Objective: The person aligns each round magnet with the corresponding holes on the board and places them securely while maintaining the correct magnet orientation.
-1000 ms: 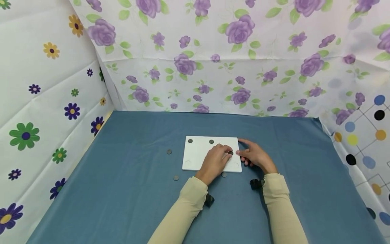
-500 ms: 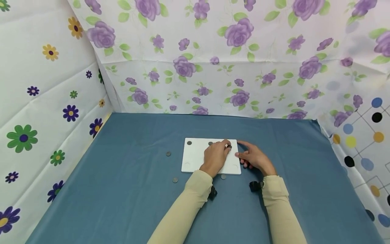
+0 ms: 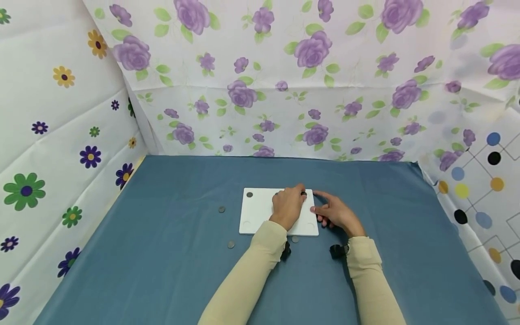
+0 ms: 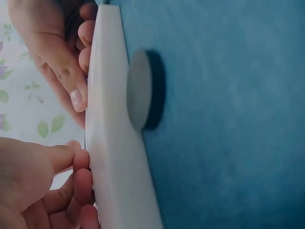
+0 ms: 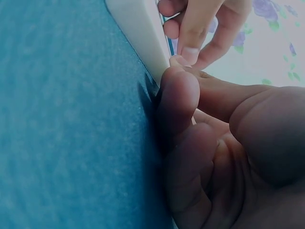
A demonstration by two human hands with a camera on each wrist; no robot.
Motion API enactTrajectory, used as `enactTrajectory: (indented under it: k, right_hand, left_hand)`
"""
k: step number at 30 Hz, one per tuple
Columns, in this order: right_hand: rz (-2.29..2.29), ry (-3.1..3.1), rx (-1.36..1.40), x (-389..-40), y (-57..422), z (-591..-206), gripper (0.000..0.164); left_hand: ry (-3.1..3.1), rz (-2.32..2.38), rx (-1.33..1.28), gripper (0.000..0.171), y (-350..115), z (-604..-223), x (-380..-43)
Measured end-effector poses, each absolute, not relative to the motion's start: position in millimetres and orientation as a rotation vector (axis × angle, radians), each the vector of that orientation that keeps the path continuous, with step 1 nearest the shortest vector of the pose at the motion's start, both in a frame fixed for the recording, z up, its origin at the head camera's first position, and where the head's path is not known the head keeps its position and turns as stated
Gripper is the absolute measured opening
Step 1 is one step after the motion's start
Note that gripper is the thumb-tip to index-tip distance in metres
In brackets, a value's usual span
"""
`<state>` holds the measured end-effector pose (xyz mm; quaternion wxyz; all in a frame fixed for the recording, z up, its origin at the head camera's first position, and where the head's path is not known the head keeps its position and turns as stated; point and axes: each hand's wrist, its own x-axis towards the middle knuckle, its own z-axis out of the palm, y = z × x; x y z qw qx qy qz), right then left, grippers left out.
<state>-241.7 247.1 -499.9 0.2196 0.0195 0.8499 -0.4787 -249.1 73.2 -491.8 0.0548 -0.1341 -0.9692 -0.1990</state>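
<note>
A white rectangular board (image 3: 257, 211) lies on the cloth, with one dark round disc (image 3: 249, 194) in its far left corner and another at the far middle mostly covered by the left hand. My left hand (image 3: 286, 205) reaches over the board and pinches a dark disc (image 3: 303, 193) at the far right corner; in the wrist views the fingers cover this disc. My right hand (image 3: 339, 214) grips the board's right edge, its thumb over the top. Near both front corners, faint round recesses show in the board.
Three loose grey discs lie on the blue cloth (image 3: 183, 266): one disc (image 3: 221, 209) left of the board, one disc (image 3: 231, 244) to its front left, and one disc (image 4: 139, 90) close to its front edge. Patterned sheets (image 3: 227, 67) hang behind and at the sides.
My left hand has moved away from me with the disc, to the board's far right corner, covering more of the far middle disc. The right hand keeps its hold.
</note>
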Motion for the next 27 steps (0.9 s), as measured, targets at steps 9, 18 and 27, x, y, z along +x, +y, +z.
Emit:
enactTrajectory:
  k: [9, 18, 27]
  right_hand:
    - [-1.318, 2.355, 0.064, -239.0, 247.3, -501.9, 0.069]
    - [-1.327, 2.35, 0.046, -240.2, 249.0, -501.1, 0.071]
    - [-1.337, 2.344, 0.062, -242.7, 247.8, -500.6, 0.07]
  left_hand:
    - [-2.957, -0.533, -0.421, 0.022, 77.5, -496.3, -256.6]
    - [-2.939, -0.625, -0.361, 0.026, 80.9, -495.8, -256.4]
    - [-2.956, -0.722, -0.251, 0.024, 81.9, -492.6, -256.0]
